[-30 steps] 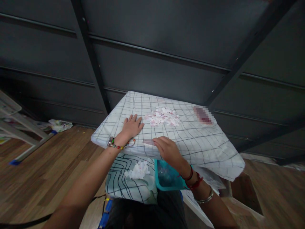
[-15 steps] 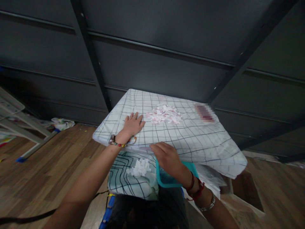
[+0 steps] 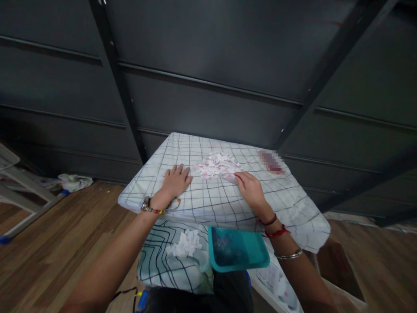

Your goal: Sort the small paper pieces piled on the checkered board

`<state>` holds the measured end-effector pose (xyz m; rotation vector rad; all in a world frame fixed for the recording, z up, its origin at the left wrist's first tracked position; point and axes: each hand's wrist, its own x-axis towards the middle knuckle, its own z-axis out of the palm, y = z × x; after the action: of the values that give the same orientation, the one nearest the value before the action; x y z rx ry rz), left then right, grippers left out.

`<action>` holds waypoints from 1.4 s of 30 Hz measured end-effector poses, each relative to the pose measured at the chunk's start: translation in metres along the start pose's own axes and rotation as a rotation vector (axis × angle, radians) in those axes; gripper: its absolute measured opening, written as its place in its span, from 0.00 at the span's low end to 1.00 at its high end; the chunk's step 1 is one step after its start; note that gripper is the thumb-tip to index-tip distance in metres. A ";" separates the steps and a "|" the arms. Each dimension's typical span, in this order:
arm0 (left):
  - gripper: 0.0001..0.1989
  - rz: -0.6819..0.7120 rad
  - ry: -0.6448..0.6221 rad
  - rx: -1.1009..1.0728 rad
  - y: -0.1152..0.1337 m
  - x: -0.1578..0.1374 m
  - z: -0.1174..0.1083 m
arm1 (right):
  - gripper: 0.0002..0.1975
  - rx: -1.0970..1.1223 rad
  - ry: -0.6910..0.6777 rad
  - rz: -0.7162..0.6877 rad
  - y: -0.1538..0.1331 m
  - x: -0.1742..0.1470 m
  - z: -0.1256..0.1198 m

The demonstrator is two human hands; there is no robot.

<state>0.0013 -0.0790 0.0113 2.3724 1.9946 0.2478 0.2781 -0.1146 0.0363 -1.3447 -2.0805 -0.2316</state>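
A white cloth with a dark grid (image 3: pixel 202 200) covers a small table in front of me. A heap of small white and pink paper scraps (image 3: pixel 215 165) lies on it near the middle. My left hand (image 3: pixel 174 181) rests flat on the cloth, fingers spread, just left of the heap. My right hand (image 3: pixel 249 188) lies on the cloth with its fingertips at the heap's right edge, touching a pinkish scrap. A teal tray (image 3: pixel 237 248) sits on my lap below the table edge. Beside it a second heap of white scraps (image 3: pixel 185 243) lies on a line-patterned cloth (image 3: pixel 163 256).
A dark panelled wall with slanted metal bars (image 3: pixel 117 82) stands right behind the table. Wooden floor (image 3: pixel 48 243) spreads to the left, with a crumpled bag (image 3: pixel 72 181) and a white frame (image 3: pixel 22 191) at the far left. A brown box (image 3: pixel 335 265) sits at the lower right.
My right hand has moved from the near table edge above the teal tray forward to the scrap heap. My left hand stays flat on the cloth.
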 end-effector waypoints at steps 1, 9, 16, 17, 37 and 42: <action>0.29 -0.007 -0.005 0.006 0.000 0.000 0.000 | 0.14 -0.010 0.001 0.008 0.006 0.002 0.002; 0.28 -0.007 -0.010 0.048 -0.001 0.000 0.001 | 0.14 -0.052 -0.017 0.012 0.032 0.010 0.011; 0.29 0.020 -0.003 0.067 -0.003 0.001 0.001 | 0.14 -0.038 0.026 -0.009 0.031 0.008 0.018; 0.28 0.018 -0.003 0.069 -0.002 0.001 0.001 | 0.15 -0.045 0.027 -0.017 0.030 0.007 0.018; 0.28 0.003 -0.009 0.053 0.000 0.000 -0.003 | 0.15 -0.137 0.026 0.084 0.034 0.001 0.017; 0.28 0.003 -0.015 0.043 0.000 0.000 -0.003 | 0.16 -0.081 0.029 0.063 0.036 -0.001 0.018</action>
<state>0.0010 -0.0795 0.0143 2.3955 2.0096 0.1883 0.3016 -0.0898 0.0148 -1.4440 -2.0201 -0.3092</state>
